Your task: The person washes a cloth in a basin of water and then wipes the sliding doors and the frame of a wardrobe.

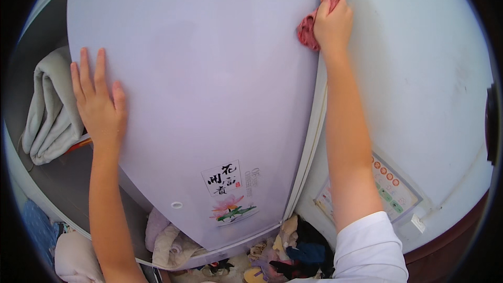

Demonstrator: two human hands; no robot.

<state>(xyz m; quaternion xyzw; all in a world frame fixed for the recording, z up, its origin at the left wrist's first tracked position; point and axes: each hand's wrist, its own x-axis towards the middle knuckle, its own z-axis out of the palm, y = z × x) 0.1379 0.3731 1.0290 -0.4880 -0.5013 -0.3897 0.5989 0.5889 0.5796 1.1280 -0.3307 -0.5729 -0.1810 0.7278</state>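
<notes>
A pale lilac sliding wardrobe door (196, 98) fills the middle of the view, printed with a pink lotus (232, 208) and some writing. My left hand (100, 106) rests flat near the door's left edge, fingers apart and holding nothing. Up at the top right, my right hand (334, 25) grips a crumpled red cloth (308, 31). It presses the cloth where the door meets the white side frame (314, 137). A small round finger pull (177, 205) sits low on the door.
Left of the door, a folded grey blanket (55, 106) lies on a wardrobe shelf. Bedding (173, 243) pokes out at the bottom. Clothes and slippers (255, 275) are heaped on the floor. To the right, the wall (424, 67) bears a poster (397, 192) and a socket (418, 223).
</notes>
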